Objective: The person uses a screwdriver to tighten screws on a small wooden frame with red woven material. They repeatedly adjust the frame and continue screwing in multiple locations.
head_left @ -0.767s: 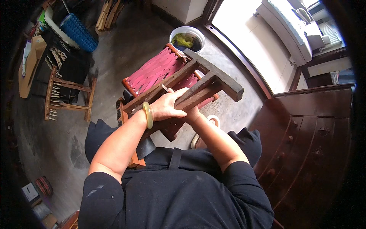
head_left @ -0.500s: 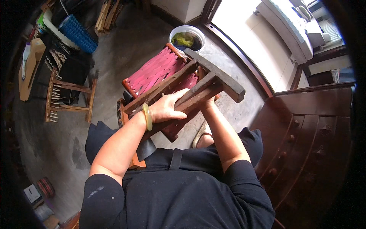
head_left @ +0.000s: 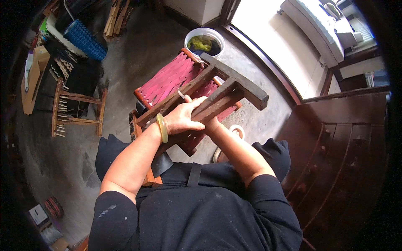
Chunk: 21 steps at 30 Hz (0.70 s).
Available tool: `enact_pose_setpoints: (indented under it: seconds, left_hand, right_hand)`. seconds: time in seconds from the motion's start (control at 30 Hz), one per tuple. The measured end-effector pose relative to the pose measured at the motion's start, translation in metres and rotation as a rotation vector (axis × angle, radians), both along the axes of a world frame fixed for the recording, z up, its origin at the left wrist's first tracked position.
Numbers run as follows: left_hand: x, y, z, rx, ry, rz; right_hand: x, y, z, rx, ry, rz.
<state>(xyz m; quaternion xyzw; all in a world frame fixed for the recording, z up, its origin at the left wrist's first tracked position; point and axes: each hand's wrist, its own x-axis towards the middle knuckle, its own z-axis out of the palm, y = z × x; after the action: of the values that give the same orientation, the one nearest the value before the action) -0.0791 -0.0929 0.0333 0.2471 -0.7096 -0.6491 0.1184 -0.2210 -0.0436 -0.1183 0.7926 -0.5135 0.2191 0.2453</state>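
Wooden frame (head_left: 220, 106), dark and open-railed, is located at centre, raised in front of the person's torso. Its long axis runs diagonally from lower left to upper right. The crossbar end points away from the person, toward the bright doorway (head_left: 299, 62); the crossbar itself slopes down to the right.

At far left, a brown cardboard piece (head_left: 34, 83) stands in the upper area. A white box (head_left: 38, 214) at lower left bears a dark mark, too small to read. To the right, a lighter brown frame (head_left: 81, 121) carries a row of pale strap ends along its left side. A blue studded cylinder (head_left: 86, 39) is situated farther back.

Next is a pink woven seat (head_left: 169, 79), partly covered by the wooden frame in this view. The left hand (head_left: 183, 116), with a pale green bangle (head_left: 162, 127) at the wrist, grasps the rails from above. Beyond the seat, a white bucket (head_left: 205, 30) contains yellow-green material (head_left: 201, 43) and dark material. The right hand (head_left: 212, 125) passes beneath the rails; its fingers are hidden, so its grip cannot be determined. A dark wooden panel (head_left: 335, 167) occupies the far right.
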Motion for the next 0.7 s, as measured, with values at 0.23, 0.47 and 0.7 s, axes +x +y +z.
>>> enact_pose_setpoints:
  seconds: [0.23,0.47,0.7]
  left_hand:
    - [-0.001,0.005,0.004,-0.011,-0.054,-0.026]
    - [-0.002,0.012,0.012,-0.04,-0.039,-0.02]
    - [-0.01,0.022,-0.008,-0.501,-0.304,-0.02]
  right_hand:
    - [-0.011,0.022,0.028,0.599,-0.644,0.183]
    - [-0.044,0.058,0.061,1.002,-1.063,-0.341]
    - [-0.04,0.118,0.113,1.143,-1.086,-0.378]
